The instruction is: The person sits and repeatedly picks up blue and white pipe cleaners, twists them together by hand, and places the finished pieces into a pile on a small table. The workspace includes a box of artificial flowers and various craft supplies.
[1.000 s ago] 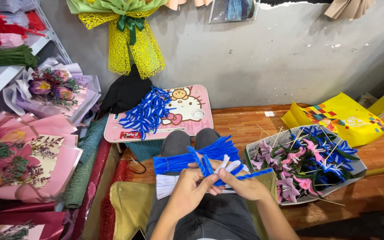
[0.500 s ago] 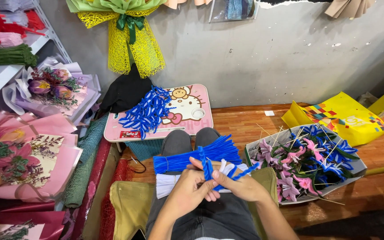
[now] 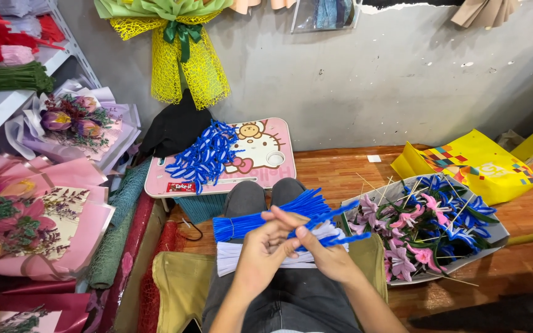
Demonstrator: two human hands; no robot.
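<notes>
Two hands meet over the person's lap: the left hand [image 3: 266,250] and the right hand [image 3: 327,254] are pressed close together, both pinched shut on a bent blue pipe cleaner [image 3: 334,237] whose free end pokes out to the right. Just beyond them, across the knees, lies a bundle of blue pipe cleaners [image 3: 260,219], and under it a bundle of white pipe cleaners [image 3: 242,258], both lying crosswise. Farther off stands a small pink tabletop [image 3: 266,169] printed with a cartoon cat; a heap of shaped blue pieces [image 3: 203,155] covers its left half, and a small red rectangular label [image 3: 181,187] sits on its front edge. To the right, on the wooden floor [image 3: 340,169], a grey tray [image 3: 495,237] holds finished pink and blue flowers [image 3: 424,225] with thin sticks jutting up. Behind the tray lies a flat yellow bag [image 3: 473,163] with a patch of coloured squares on its left part. A small white scrap [image 3: 374,158] lies on the floor near the wall. On the left, bouquets in pink wrapping [image 3: 38,216] and lilac wrapping [image 3: 75,123] lean together below a white shelf [image 3: 7,98]. A yellow net bouquet with a green bow [image 3: 180,55] hangs on the grey wall.
</notes>
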